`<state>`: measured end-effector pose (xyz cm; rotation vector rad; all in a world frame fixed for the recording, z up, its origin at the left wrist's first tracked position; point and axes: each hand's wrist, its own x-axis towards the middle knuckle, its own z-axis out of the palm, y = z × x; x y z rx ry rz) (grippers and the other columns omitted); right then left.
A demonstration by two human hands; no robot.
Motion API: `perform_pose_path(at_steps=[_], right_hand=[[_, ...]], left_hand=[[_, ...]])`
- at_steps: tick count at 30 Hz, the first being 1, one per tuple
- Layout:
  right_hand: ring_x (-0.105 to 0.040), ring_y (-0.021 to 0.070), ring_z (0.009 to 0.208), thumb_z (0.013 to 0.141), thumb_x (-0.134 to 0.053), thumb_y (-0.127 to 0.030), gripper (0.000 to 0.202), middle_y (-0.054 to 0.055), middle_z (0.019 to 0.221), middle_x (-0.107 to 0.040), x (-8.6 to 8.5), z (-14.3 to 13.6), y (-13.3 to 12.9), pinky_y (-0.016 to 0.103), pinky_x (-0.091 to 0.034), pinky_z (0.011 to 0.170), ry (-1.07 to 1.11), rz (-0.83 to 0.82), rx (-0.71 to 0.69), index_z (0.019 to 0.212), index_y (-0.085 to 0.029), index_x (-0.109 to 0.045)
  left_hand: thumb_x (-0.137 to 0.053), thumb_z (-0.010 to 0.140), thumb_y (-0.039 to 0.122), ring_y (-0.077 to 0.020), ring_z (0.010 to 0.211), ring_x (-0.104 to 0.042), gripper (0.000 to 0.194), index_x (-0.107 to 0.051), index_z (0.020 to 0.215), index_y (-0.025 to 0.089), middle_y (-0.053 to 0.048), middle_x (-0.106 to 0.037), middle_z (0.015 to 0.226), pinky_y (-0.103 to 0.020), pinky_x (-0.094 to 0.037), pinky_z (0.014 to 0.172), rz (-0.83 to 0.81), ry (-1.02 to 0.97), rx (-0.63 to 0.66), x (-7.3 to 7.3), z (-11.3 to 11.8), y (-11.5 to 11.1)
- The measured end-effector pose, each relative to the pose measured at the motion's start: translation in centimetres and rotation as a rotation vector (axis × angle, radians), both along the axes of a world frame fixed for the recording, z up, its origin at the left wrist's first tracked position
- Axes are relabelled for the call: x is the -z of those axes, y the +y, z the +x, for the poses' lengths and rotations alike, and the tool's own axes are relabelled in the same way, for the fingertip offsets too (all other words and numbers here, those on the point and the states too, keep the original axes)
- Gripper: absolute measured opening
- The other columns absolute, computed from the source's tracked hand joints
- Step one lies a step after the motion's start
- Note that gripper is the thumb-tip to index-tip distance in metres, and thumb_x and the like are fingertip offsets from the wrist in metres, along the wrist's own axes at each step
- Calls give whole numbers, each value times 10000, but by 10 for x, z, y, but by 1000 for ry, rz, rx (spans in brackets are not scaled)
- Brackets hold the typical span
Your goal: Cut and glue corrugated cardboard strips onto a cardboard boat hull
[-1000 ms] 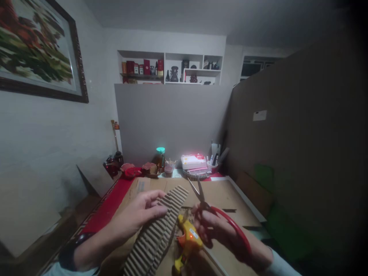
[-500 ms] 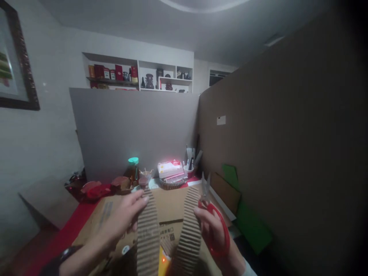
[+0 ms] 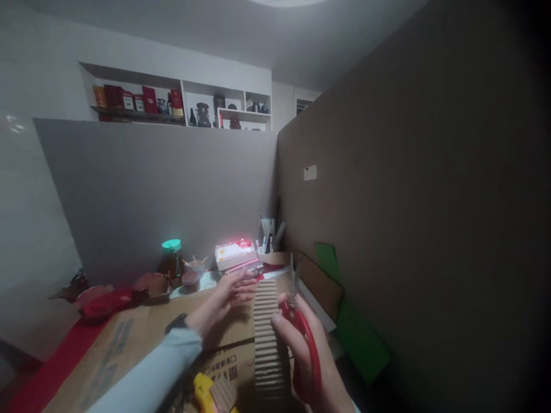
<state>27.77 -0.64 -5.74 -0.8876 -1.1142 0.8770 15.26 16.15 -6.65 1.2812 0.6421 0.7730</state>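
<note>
Four or so vessels line the far edge of the bench (image 3: 58,361), among them a teal-lidded jar (image 3: 172,264) with contents too dark to tell, a clear cup (image 3: 198,268) of thin sticks and, towards the far right corner, a white cup (image 3: 261,250) of pens (image 3: 270,244). Near that edge, the left hand (image 3: 236,288) has its fingers loosely spread before a white-and-pink pack (image 3: 235,254), while over the right side the right hand (image 3: 298,340) pinches a corrugated strip (image 3: 267,338) alongside red-handled scissors (image 3: 309,332)
</note>
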Motion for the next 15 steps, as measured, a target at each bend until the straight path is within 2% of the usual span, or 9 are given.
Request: perform_pose_path(at_steps=[2, 4, 7, 10, 12, 15], right_hand=[[-542, 178, 728, 868, -632, -380, 227, -10, 784, -528, -1, -4, -2, 297, -463, 755, 1, -4, -9, 944, -207, -507], [-542, 175, 717, 875, -630, -377, 218, -12, 777, -528, -2, -11, -5, 287, -457, 735, -4, -13, -46, 931, -205, -508], [-557, 180, 746, 902, -602, -378, 197, -6, 796, -545, -2, -23, -6, 285, -456, 738, -72, 12, -103, 936, -202, -523], [-553, 186, 783, 883, -623, -396, 225, 5, 835, -562, -2, -30, -2, 292, -449, 763, -133, 57, -110, 937, -194, -539], [-535, 180, 752, 866, -636, -413, 247, 2, 813, -562, -1, -32, 2, 284, -438, 726, -137, 54, -108, 926, -194, -539], [-500, 168, 707, 869, -625, -431, 248, -12, 767, -534, 3, -32, 8, 271, -408, 666, -143, 36, -95, 923, -205, -537]], left_hand=[[-485, 945, 512, -203, 896, -655, 399, -627, 1011, 145, -84, -676, 1013, -389, -512, 828, 10, -79, 9, -1, -18, -33], [-481, 923, 552, -219, 849, -659, 443, -639, 996, 144, -105, -697, 970, -368, -494, 766, 32, -118, 38, -10, -35, -66], [-583, 899, 448, -208, 788, -648, 338, -685, 1003, 144, -82, -719, 869, -336, -461, 725, 86, -115, 82, -32, -53, -100], [-629, 870, 442, -177, 723, -625, 328, -724, 933, 134, -63, -712, 794, -299, -455, 691, 165, -136, 38, -57, -65, -103], [-595, 870, 512, -185, 707, -638, 416, -732, 893, 119, -89, -722, 804, -306, -477, 677, 202, -168, -26, -72, -75, -93], [-550, 887, 527, -165, 720, -653, 414, -719, 875, 149, -71, -731, 858, -294, -494, 707, 303, -257, -176, -94, -94, -73]])
